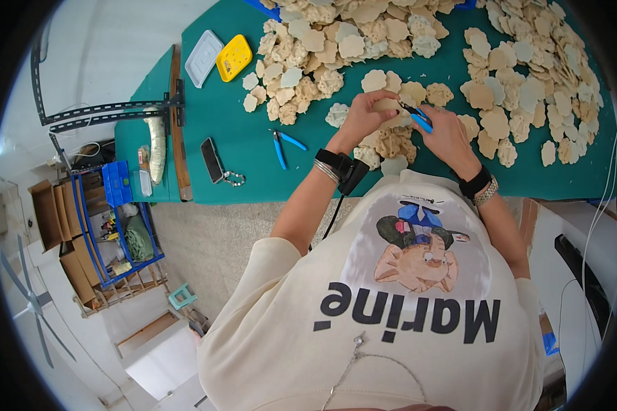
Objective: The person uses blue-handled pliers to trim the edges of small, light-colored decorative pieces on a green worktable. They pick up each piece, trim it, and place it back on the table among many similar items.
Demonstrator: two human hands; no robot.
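Note:
My left hand (363, 118) pinches a beige, flat, wavy-edged piece (388, 105) at the near middle of the green table. My right hand (450, 135) is closed round blue-handled nippers (421, 122), their dark jaws at the piece's right edge. Whether the jaws touch it is too small to tell. Beneath and around both hands lie more such pieces (395, 144), some flat and some lumpy. A large heap of them (322, 44) rises beyond my left hand, and another (528, 75) spreads to the right.
A second pair of blue nippers (280, 149) lies with handles spread, left of my left forearm. Farther left is a phone (212, 159) with a beaded strap. A yellow tray (240, 46) and a white tray (203, 57) rest at the back left. A blue-framed shelf (89, 229) stands beyond the table's left end.

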